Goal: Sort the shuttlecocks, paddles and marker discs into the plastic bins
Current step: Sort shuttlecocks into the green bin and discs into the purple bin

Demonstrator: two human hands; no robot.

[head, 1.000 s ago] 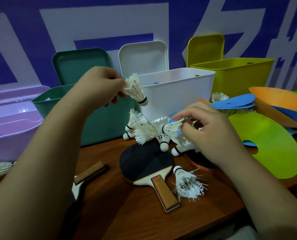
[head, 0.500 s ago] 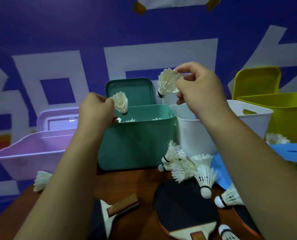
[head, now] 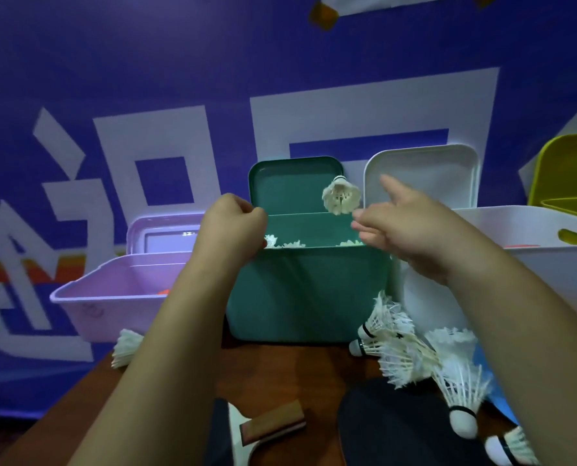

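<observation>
The right hand (head: 408, 230) is stretched out over the far right corner of the green bin (head: 307, 290), its fingers (head: 371, 215) spread straight and gripping nothing. One shuttlecock (head: 341, 198) hangs in the air just off those fingertips, cork end up, above the bin's open top. Motion blur makes it hard to tell whether a fingertip touches its feathers.

The left hand (head: 233, 223) sits over the bin's near left corner with its back to the camera. Its fingers are curled under and hidden, so I cannot tell whether it holds anything. Only the feather tips of the shuttlecocks in the bin (head: 290, 243) show above the rim.

To the left stands the purple bin (head: 119, 297), with a small orange patch inside that is too little to identify. To the right, the white bin (head: 532, 264) is partly covered by the right arm. The yellow bin (head: 569, 203) is cut off by the right edge.

On the desk (head: 280, 371), a cluster of shuttlecocks (head: 401, 348) lies near the green bin's right corner. A lone shuttlecock (head: 125, 348) at left is half hidden behind the left forearm. The black paddle (head: 398, 428) is cropped by the bottom edge. The second paddle (head: 273, 425) shows mainly its handle, its blade behind the left arm. A blue sliver (head: 502, 408), possibly a marker disc, peeks from behind the right arm.
</observation>
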